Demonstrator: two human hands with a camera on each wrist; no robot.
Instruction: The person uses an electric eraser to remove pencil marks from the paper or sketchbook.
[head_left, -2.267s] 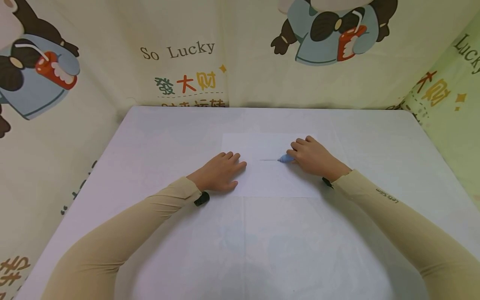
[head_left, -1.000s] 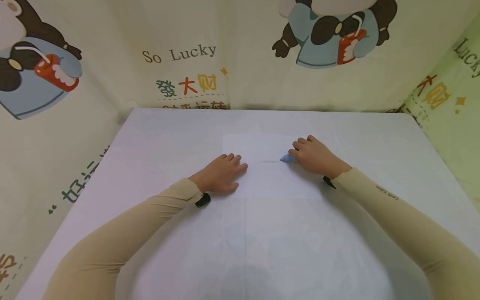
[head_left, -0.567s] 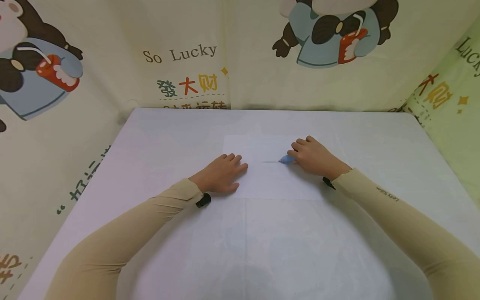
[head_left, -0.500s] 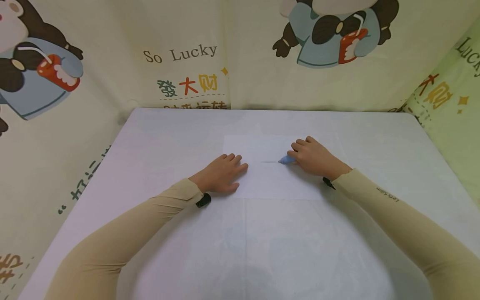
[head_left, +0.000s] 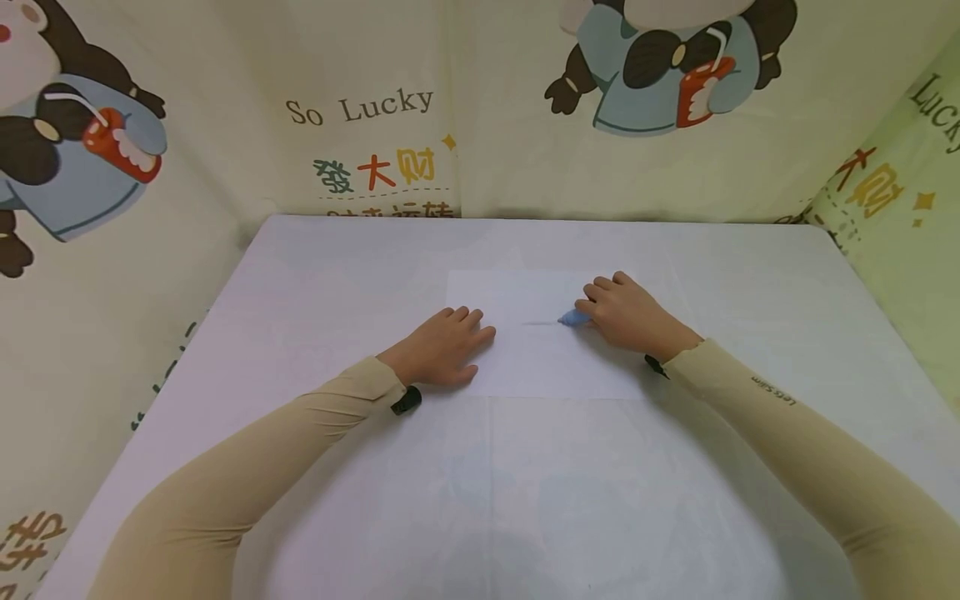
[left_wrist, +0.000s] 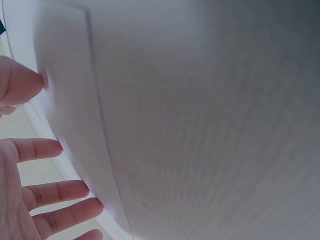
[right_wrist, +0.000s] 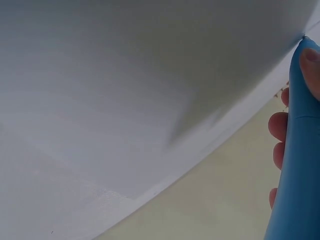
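White table (head_left: pixel 315 283), blue pen (head_left: pixel 573 317) in right hand (head_left: pixel 630 317) grip, tip on paper (head_left: pixel 540 358)

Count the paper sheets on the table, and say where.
1. A single white paper sheet lies mid-table on the white cloth, with the left hand flat on its left edge and the right hand holding a blue pen on it. None look hidden.

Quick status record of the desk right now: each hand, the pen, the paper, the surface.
left hand: flat, fingers straight, pressing the paper's left edge
right hand: grips a blue pen
pen: tip down on the paper, at the end of a faint line
paper: white sheet, flat, mid-table
table: white covering
backdrop: cartoon-print cloth reading "So Lucky"
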